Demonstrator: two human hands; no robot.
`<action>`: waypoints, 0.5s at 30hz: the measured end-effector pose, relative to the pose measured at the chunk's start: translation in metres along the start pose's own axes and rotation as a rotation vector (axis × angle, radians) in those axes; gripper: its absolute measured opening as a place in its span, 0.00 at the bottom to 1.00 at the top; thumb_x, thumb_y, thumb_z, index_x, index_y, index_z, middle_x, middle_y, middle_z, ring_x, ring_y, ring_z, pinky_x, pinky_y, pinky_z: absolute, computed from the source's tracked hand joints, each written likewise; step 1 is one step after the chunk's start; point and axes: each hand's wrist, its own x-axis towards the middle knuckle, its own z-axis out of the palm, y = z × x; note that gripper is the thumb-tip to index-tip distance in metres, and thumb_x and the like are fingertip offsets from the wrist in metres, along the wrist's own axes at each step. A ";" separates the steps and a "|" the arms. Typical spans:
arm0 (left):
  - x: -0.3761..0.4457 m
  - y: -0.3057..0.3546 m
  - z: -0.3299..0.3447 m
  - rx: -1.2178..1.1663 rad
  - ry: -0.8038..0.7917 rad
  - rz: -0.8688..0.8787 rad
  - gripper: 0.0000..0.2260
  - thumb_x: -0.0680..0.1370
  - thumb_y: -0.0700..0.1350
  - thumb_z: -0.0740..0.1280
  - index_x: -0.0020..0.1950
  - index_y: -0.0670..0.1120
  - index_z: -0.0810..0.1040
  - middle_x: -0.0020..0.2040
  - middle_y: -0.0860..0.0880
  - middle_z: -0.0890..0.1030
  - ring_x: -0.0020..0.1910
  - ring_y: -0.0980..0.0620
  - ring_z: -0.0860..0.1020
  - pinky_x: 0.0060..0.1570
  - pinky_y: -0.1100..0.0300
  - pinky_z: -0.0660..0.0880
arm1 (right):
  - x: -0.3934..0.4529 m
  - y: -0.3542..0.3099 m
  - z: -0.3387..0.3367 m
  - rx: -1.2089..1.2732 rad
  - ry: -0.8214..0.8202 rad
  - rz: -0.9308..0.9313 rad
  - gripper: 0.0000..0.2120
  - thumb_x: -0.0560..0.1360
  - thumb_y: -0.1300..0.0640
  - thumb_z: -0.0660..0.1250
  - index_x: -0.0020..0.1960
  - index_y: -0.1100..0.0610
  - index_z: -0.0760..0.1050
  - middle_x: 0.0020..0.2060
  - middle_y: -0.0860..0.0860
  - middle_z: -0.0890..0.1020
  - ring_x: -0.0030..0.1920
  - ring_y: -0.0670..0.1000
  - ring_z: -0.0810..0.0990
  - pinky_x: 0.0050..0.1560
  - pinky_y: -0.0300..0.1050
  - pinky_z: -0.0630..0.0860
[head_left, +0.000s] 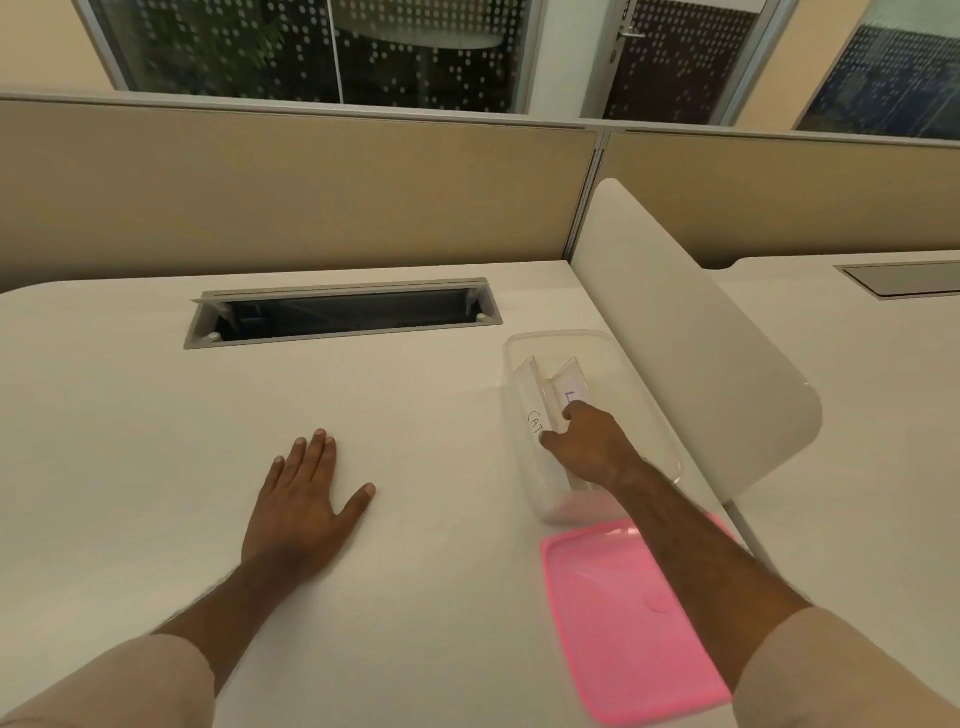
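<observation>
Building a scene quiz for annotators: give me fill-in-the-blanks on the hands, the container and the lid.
1. The hand lying flat on the desk is the person's ____ one.
2. The lid lying on the desk next to the clear container is ____ in colour.
3. Inside the container, the right hand pinches a card whose visible letters read ____.

Missing words: left; pink; CAT

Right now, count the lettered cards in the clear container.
2. The card marked CAT leans in the left half of the clear container; the blue-lettered card stands just right of it, at the right hand. Others may be hidden under that hand.
</observation>
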 end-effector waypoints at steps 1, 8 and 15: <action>0.000 0.000 0.000 -0.002 0.001 -0.001 0.41 0.75 0.72 0.41 0.81 0.47 0.45 0.81 0.53 0.45 0.79 0.55 0.43 0.78 0.53 0.44 | -0.001 -0.001 -0.002 0.002 0.022 -0.010 0.23 0.73 0.47 0.67 0.61 0.61 0.71 0.54 0.57 0.81 0.53 0.59 0.79 0.48 0.45 0.72; 0.000 -0.001 0.000 -0.018 -0.004 0.001 0.41 0.76 0.71 0.42 0.81 0.47 0.46 0.81 0.53 0.45 0.79 0.55 0.43 0.78 0.54 0.44 | -0.040 0.005 -0.032 0.158 0.364 -0.154 0.17 0.74 0.49 0.67 0.60 0.56 0.75 0.50 0.54 0.83 0.49 0.55 0.81 0.47 0.42 0.73; 0.000 0.000 -0.003 -0.016 -0.012 0.006 0.41 0.76 0.71 0.44 0.81 0.47 0.47 0.81 0.52 0.47 0.80 0.53 0.45 0.78 0.54 0.44 | -0.105 0.034 -0.041 0.325 0.733 -0.329 0.10 0.74 0.56 0.66 0.53 0.57 0.78 0.43 0.49 0.81 0.47 0.50 0.78 0.45 0.51 0.78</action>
